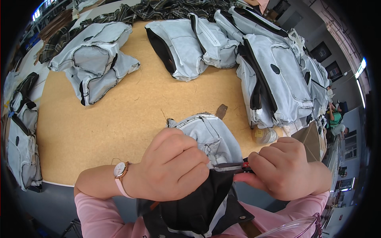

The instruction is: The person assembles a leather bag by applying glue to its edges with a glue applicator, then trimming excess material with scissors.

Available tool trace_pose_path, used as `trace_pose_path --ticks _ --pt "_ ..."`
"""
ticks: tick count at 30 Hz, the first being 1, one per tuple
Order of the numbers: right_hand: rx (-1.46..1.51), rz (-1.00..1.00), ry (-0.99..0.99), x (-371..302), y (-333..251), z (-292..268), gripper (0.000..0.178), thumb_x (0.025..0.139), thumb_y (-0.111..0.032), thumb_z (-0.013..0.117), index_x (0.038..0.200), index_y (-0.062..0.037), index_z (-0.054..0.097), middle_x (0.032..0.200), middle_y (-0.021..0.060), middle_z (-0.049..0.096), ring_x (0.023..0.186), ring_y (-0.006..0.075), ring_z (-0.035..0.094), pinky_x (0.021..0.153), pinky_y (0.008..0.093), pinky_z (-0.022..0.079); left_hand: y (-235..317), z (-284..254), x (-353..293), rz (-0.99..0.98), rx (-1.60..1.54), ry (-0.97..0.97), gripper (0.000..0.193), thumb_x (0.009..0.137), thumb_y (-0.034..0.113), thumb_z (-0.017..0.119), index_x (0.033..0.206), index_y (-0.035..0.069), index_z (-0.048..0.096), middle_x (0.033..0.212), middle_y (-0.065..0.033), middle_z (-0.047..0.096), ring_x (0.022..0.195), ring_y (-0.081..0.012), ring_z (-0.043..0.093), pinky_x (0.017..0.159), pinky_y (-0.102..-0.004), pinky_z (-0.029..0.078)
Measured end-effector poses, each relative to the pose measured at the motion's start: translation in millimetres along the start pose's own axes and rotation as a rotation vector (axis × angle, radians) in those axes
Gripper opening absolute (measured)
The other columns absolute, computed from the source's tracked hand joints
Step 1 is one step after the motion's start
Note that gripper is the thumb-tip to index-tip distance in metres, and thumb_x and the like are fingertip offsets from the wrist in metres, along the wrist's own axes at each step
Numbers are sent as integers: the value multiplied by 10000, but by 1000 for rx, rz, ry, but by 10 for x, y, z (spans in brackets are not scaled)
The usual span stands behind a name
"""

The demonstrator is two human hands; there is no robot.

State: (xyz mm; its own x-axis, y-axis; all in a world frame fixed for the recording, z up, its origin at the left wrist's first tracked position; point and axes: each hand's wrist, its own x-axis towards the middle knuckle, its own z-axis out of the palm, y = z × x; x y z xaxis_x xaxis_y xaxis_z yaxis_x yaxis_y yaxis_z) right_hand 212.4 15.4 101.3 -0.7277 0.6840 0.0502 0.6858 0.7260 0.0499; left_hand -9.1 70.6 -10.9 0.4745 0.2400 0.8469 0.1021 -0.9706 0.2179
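A partly turned bag lies before me, its pale grey side [222, 141] on the table and its black fabric [190, 206] hanging over the edge toward my lap. My left hand [172, 164] is closed on the bag where grey meets black; its fingertips are hidden. Thread snips [232, 166] with narrow metal blades and a bit of red at the handle lie along that same seam. Wrapped round their handle is my right hand [279, 168], its thumb toward the bag. How far the blades stand apart is hard to make out.
Similar grey bags with black zips stand at the far left [95, 55], far middle [178, 47] and right [278, 75]. Another bag [25, 146] sits at the left edge. A clear round container [266, 135] is by my right hand. Plaid cloth [166, 11] lines the back.
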Motion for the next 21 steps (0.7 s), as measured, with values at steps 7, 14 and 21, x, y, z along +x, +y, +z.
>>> trace_pose_path --ticks 7,14,21 --pt "34 12 -3 23 -22 35 356 715 -316 774 706 -51 537 563 9 410 431 166 453 414 288 338 -9 -2 -2 8 3 7 205 504 80 649 685 22 572 819 -58 625 710 -228 481 586 -355 388" --pt "-34 172 216 -33 13 212 351 779 -380 710 711 -91 523 594 20 463 447 182 493 425 307 353 -11 16 -8 -21 -5 21 205 502 63 657 686 23 576 815 -52 621 711 -228 476 582 -354 385" --pt "-14 60 61 -39 -86 78 359 731 -356 742 642 -109 496 560 -4 426 434 150 460 429 297 316 -12 16 -9 -16 4 32 208 497 61 653 682 23 567 805 -51 621 704 -227 476 572 -352 382"
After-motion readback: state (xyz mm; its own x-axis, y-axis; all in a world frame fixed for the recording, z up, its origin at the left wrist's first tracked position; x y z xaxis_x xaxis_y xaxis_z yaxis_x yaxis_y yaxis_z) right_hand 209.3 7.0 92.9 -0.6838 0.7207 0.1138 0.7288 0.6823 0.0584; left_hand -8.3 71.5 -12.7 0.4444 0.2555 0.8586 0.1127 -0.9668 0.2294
